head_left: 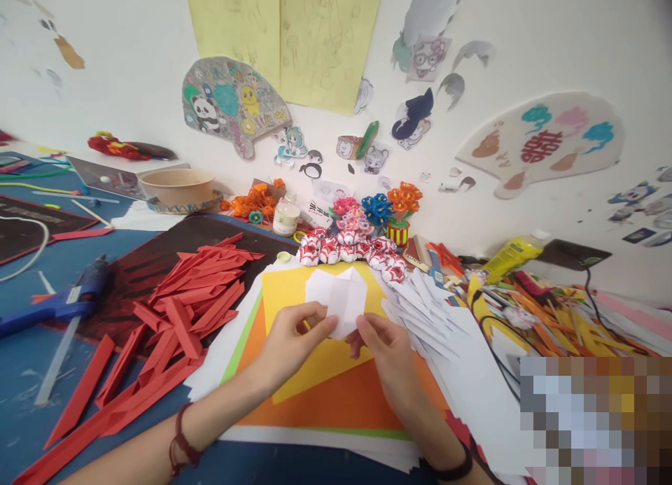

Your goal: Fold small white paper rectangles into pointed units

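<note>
Folded paper (347,303) held up between both sets of fingers
Left hand (298,336) pinches its lower left, right hand (387,348) its lower right, fingers clamped on it. Yellow sheet (315,366) below the fingers, red strips (183,325) off to their left, red-and-white pieces (347,248) just beyond them.

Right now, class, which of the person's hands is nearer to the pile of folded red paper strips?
Left. The left hand is to the right of the folded red paper strips, apart from them; the right hand is farther right, beyond the left one.
</note>
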Demonstrator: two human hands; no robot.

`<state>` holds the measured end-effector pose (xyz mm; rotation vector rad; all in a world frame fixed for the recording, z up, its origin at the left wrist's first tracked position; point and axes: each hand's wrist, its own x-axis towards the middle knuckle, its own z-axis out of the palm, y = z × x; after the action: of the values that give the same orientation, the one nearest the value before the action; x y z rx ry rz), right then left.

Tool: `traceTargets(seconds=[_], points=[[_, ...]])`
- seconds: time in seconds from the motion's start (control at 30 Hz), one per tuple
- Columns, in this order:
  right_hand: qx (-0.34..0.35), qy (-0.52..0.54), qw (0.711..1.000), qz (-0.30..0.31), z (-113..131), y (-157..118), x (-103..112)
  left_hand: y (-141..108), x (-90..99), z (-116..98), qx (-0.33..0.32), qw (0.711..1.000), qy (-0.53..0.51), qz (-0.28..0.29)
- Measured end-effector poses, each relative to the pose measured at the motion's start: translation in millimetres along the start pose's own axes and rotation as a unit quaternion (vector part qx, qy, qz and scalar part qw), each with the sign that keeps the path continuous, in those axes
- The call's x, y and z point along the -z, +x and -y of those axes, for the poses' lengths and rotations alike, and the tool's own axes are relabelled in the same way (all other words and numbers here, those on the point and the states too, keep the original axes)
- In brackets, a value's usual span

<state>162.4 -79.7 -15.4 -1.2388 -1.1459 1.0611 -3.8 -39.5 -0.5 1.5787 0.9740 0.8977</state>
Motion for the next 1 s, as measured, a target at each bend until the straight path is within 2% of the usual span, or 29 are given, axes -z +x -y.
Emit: traceTargets(seconds=[0.1,0.23,0.5,1.0], points=[[-0.001,-0.015,1.000,0.020,2,0,0,0,0.8,0,0.006,1.000,-0.004,0.000],[0.000,-0.022,1.000,0.010,2,0,1,0,1.2,2,0.009,1.000,-0.006,0.012],[-0.017,0.016,0.999,0.040,0,0,0,-2,0.2,0,-0.030,0.999,0.036,0.002],[-0.049,0.032,0.996,0.062,-1,3,11,-1,-0.3,2,-0.029,0.999,0.035,0.021]])
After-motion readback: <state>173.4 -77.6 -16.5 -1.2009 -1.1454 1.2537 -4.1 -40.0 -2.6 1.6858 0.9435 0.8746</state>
